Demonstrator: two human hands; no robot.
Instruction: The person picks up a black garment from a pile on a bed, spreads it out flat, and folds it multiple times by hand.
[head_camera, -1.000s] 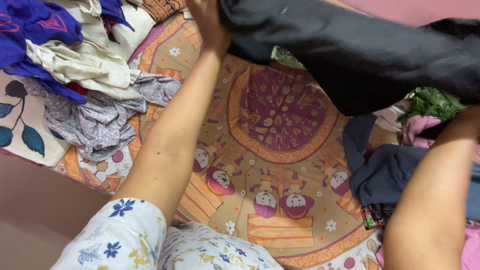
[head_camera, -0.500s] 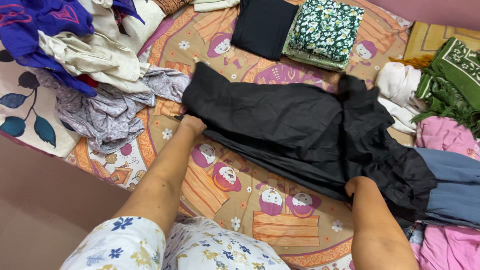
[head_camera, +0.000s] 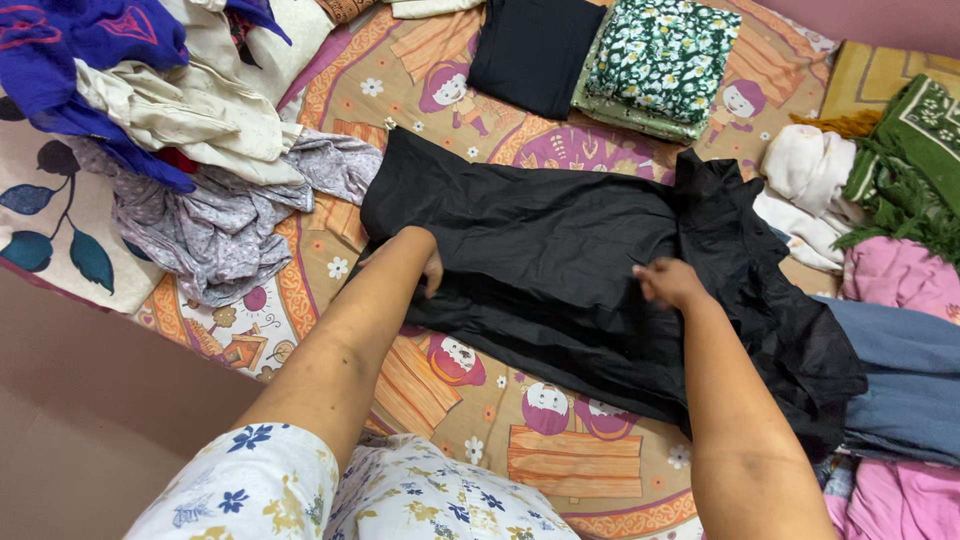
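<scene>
A black garment (head_camera: 560, 250) lies spread flat across the patterned bedsheet (head_camera: 560, 460). My left hand (head_camera: 425, 262) rests on the garment's near left part, fingers bent against the cloth. My right hand (head_camera: 668, 282) presses on the middle of the garment, fingers apart and flat on the fabric. Neither hand lifts the cloth. The garment's right end is bunched up over a blue-grey cloth (head_camera: 905, 385).
A heap of loose clothes (head_camera: 170, 130) fills the left. A folded black piece (head_camera: 530, 50) and a folded green floral piece (head_camera: 655, 60) lie at the far edge. White, green and pink clothes (head_camera: 880, 200) crowd the right. The bed's near left edge drops to the floor (head_camera: 70, 420).
The garment was held up a second ago, then laid down on the sheet. Both hands have since moved from its near edge up onto its surface.
</scene>
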